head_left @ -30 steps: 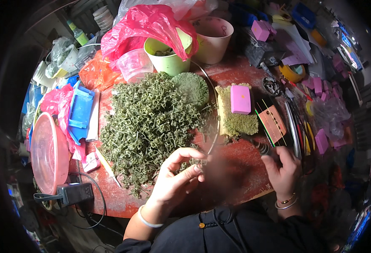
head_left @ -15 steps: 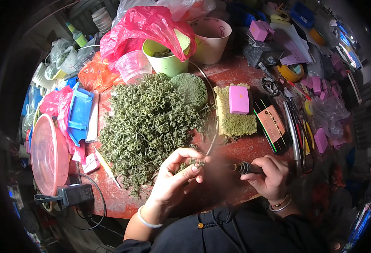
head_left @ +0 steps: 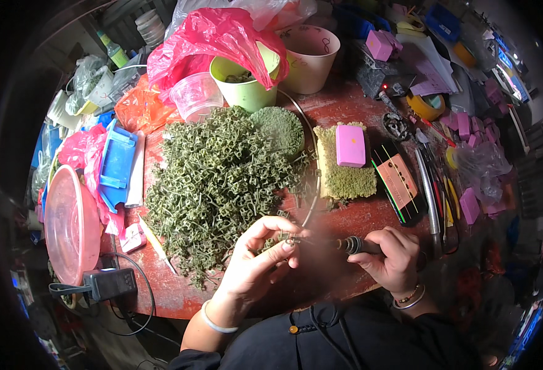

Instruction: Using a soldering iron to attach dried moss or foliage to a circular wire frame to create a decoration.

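Between the thumb and fingers of my left hand (head_left: pixel 259 256) is a small grey-green bracket-like piece (head_left: pixel 290 240), mostly covered by the fingertips. My right hand (head_left: pixel 395 256) is closed round a rotary tool handpiece (head_left: pixel 353 245) with a dark ribbed collar and pale nose. Its thin tip points left at the piece; haze blurs that area, so I cannot tell whether they touch. A large pile of similar grey-green pieces (head_left: pixel 216 185) lies beyond my left hand. At its far right edge sits a round green pad (head_left: pixel 277 132).
A pink block (head_left: pixel 350 145) rests on a yellow-green sponge (head_left: pixel 345 176). Right of it are a black case (head_left: pixel 401 185) and several hand tools (head_left: pixel 435 191). Tubs (head_left: pixel 247 92) and plastic bags stand behind. Left are a pink basin (head_left: pixel 71 225) and a power bank (head_left: pixel 111 283).
My right hand and the handpiece have shifted slightly left. The small piece has turned a little in my left fingers. A red light now shows on the dark box at the back right.
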Available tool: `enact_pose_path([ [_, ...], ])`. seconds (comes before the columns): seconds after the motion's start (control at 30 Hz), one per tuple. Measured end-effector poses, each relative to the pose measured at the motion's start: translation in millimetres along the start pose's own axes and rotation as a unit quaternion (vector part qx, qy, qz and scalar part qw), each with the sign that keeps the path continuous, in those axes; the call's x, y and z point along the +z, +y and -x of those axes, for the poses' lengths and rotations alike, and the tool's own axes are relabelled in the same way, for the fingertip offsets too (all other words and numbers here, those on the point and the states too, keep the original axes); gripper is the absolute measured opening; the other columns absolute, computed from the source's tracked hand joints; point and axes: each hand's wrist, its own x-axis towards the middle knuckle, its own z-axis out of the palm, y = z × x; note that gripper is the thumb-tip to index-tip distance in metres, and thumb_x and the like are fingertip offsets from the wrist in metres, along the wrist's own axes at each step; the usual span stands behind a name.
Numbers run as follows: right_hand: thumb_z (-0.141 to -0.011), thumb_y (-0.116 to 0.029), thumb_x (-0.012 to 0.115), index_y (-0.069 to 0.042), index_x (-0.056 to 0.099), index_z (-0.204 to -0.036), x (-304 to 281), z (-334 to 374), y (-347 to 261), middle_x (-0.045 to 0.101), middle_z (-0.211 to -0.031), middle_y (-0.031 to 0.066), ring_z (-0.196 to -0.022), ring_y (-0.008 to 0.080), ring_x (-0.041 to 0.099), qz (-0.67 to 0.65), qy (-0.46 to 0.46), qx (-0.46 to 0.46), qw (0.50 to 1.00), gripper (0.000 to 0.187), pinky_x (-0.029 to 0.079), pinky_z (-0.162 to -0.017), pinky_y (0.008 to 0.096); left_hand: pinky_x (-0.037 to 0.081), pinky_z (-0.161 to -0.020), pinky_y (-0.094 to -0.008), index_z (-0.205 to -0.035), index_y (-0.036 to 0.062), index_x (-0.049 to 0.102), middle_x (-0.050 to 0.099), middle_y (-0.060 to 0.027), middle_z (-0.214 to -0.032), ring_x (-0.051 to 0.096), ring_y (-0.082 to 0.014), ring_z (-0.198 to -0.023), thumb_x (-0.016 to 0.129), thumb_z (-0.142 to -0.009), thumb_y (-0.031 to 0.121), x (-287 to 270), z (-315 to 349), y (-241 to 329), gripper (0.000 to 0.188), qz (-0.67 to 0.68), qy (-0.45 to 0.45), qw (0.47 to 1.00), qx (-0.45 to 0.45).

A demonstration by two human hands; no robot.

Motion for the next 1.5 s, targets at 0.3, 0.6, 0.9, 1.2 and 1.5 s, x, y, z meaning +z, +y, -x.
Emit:
enact_pose_path([
  [0.3,-0.079,-0.044,0.079,-0.006,0.059,-0.079,0,3,2,0.053,-0.062,0.0028,-0.046,0.0163,0.052,-0.015,0.017,-0.001,1.000,0.043,0.039,-0.043,0.0305,0.034,-0.044,-0.0163,-0.112,0.0065,0.054,0.064,-0.0134,-0.111,0.059,-0.0111,-0.072,0.064,-0.090,0.003,3,1,0,0.024,-0.002,0.023,1.000,-0.004],
  [0.6,-0.078,-0.032,0.083,-0.005,0.061,-0.084,3,-3,-11,0.058,-0.066,0.0032,-0.047,0.0126,0.053,-0.114,0.022,0.058,0.991,0.036,0.041,-0.043,0.0272,0.034,-0.047,-0.0159,-0.113,0.0075,0.058,0.065,-0.0050,-0.095,0.058,-0.0055,-0.076,0.065,-0.093,0.006,5,3,-6,0.021,-0.082,0.038,0.996,0.011],
  [0.9,-0.081,-0.007,0.075,-0.008,0.064,-0.104,18,-18,-28,0.068,-0.086,0.0092,-0.079,0.0263,0.070,-0.264,-0.039,0.053,0.962,0.025,0.053,-0.065,0.0350,0.050,-0.076,-0.0238,-0.112,-0.0018,0.059,0.065,-0.0044,-0.095,0.061,-0.0093,-0.084,0.063,-0.090,0.003,10,1,-10,0.023,-0.207,0.022,0.977,0.044],
  [1.2,-0.084,-0.011,0.076,-0.006,0.067,-0.099,21,-15,-36,0.070,-0.081,0.0085,-0.073,0.0189,0.071,-0.373,-0.041,0.153,0.914,0.019,0.052,-0.063,0.0300,0.052,-0.075,-0.0248,-0.109,-0.0002,0.063,0.063,-0.0088,-0.108,0.062,-0.0145,-0.090,0.073,-0.083,-0.004,14,3,-11,0.028,-0.080,0.026,0.996,0.029],
  [1.5,-0.085,-0.017,0.076,-0.002,0.059,-0.096,43,-10,-28,0.065,-0.076,0.0152,-0.071,0.0304,0.069,-0.312,0.008,0.218,0.925,0.025,0.047,-0.057,0.0357,0.052,-0.066,-0.0237,-0.103,-0.0003,0.056,0.066,-0.0136,-0.100,0.062,-0.0143,-0.076,0.068,-0.085,0.000,2,2,-4,0.022,-0.066,-0.071,0.990,0.104],
])
